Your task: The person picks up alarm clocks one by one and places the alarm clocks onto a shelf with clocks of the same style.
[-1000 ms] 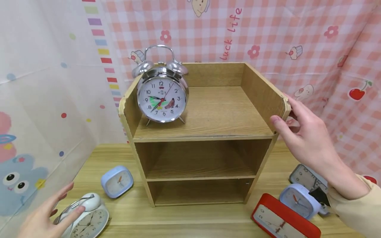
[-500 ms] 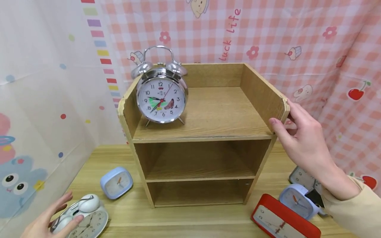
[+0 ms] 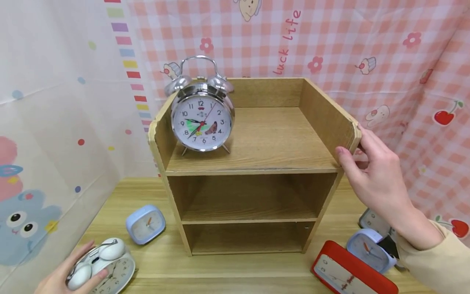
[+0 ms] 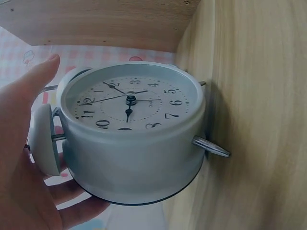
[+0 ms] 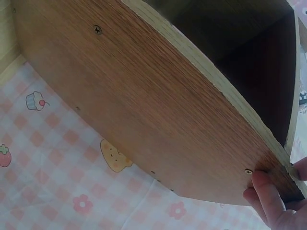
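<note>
My left hand [image 3: 69, 271] is round the top of a white twin-bell alarm clock [image 4: 134, 167] standing on the table. Its thumb is on the face side and its fingers reach behind the case; in the left wrist view the thumb looks clear of the dial. My right hand [image 3: 382, 175] holds the front edge of the right side panel of a small wooden shelf [image 3: 253, 169], thumb inside, fingers outside; the right wrist view shows those fingers against the panel [image 5: 158, 110]. A silver twin-bell alarm clock [image 3: 202, 122] stands upright on the top shelf, at the left.
A light blue clock [image 3: 146, 224] sits left of the shelf on the wooden table [image 3: 220, 273]. At the right stand a red clock [image 3: 352, 267], another light blue clock [image 3: 371, 249] and a grey one [image 3: 374, 222], partly behind my wrist. Printed cloth [image 3: 257, 41] hangs behind.
My left hand has moved in from the left, closer round the white alarm clock's bells. The right hand stays on the shelf panel. The camera view has shifted slightly.
</note>
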A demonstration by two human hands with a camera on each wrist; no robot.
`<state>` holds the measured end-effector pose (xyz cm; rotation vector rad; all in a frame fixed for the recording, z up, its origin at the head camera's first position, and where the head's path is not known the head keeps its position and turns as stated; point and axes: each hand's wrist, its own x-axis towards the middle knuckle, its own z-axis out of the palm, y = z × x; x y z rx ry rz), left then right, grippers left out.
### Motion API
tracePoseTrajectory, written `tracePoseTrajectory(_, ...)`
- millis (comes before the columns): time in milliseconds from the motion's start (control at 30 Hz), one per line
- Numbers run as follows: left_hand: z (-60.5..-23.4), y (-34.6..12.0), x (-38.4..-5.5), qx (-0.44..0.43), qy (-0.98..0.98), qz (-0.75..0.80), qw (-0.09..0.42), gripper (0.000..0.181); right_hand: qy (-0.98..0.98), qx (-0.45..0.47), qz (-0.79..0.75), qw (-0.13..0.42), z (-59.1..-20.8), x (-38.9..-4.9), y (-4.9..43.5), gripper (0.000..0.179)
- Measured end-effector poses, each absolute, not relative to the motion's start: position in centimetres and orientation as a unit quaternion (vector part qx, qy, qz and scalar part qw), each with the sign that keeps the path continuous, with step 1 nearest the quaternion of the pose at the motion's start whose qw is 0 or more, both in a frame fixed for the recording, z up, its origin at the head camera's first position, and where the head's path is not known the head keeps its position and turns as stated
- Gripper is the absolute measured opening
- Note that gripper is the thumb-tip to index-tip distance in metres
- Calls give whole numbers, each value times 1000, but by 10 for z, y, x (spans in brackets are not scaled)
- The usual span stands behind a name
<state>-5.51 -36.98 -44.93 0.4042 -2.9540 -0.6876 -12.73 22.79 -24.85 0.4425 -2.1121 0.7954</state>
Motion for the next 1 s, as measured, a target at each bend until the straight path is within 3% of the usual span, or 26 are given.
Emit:
tracePoseTrajectory(100,-448,-369,-58,168,-959,-229,10,102,-838,176,319,408,-249,-128,228,34)
tracePoseTrajectory(233,-448,-366,-58,203,-951,-235,5,106,-836,178,324,406,-249,-128,228,34)
tracePoseTrajectory(467,-454,-351,-50,231,-933,-253,111,98,-834,181,333,401,-250,-128,227,33)
tracePoseTrajectory(600,-457,-349,-49,237,-924,-272,125,95,-833,182,335,401,-250,-127,227,33)
tracePoseTrajectory(800,-462,-353,-52,253,-915,-292,114,97,-833,181,338,400,-251,-127,227,32)
tracePoseTrajectory(1000,-455,-352,-56,271,-908,-313,60,100,-833,181,340,398,-251,-127,227,34)
